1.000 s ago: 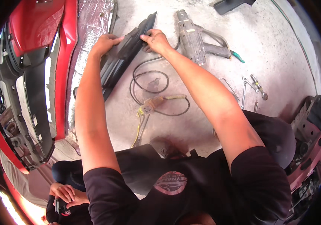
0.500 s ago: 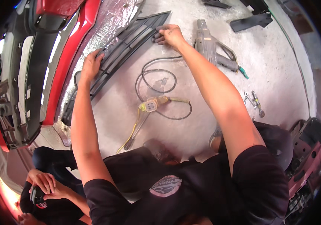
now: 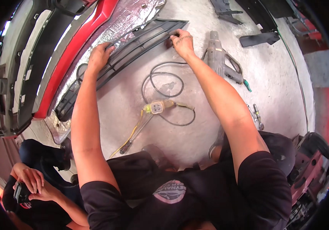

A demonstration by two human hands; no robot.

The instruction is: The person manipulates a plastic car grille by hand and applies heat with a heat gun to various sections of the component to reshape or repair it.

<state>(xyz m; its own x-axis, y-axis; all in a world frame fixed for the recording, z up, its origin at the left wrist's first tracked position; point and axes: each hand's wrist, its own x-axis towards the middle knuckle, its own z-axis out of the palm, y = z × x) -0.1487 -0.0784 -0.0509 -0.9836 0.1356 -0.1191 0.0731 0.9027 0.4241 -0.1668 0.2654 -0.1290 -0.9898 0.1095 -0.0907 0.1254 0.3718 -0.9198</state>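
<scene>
Black slatted grille (image 3: 143, 40), tapering, slanted over crinkled silver foil (image 3: 135, 15) and scuffed grey floor (image 3: 114, 107); left hand (image 3: 99, 59) gripped its upper edge, fingers curled; right hand (image 3: 183, 44) pinched its lower edge.

black short-sleeved t-shirt (image 3: 214, 195) over dark trousers (image 3: 132, 170)
pale pinkish oval emblem (image 3: 170, 191) on the chest; dark marking (image 3: 184, 39) across the right hand (image 3: 183, 44).

Hands (image 3: 99, 58) (image 3: 183, 43) on black grille (image 3: 138, 44) — grey tool (image 3: 216, 57), cable (image 3: 164, 73)
</scene>
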